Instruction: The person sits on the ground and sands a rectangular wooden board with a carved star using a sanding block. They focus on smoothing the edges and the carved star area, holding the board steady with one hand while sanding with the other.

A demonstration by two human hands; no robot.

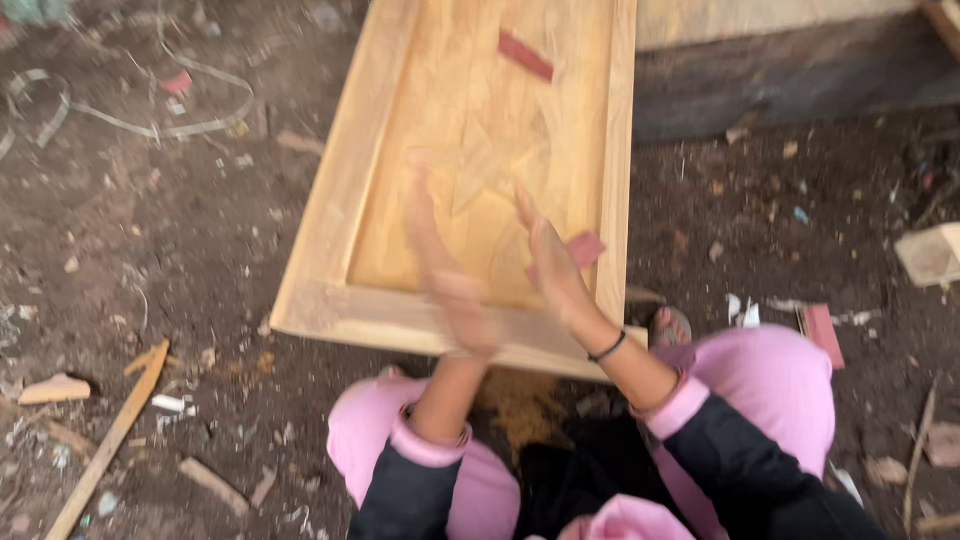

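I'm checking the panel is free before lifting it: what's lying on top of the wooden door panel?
On the wooden panel: one reddish piece; the right hand holds another. Blurred left hand covers part.

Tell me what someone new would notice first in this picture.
A pale wooden panel with a raised frame lies on the dirt floor, filling the upper middle. Over its near end, the blurred left hand hovers open while the right hand holds a small red piece. A second red piece lies on the panel's far end, and wood scraps litter the floor at lower left.
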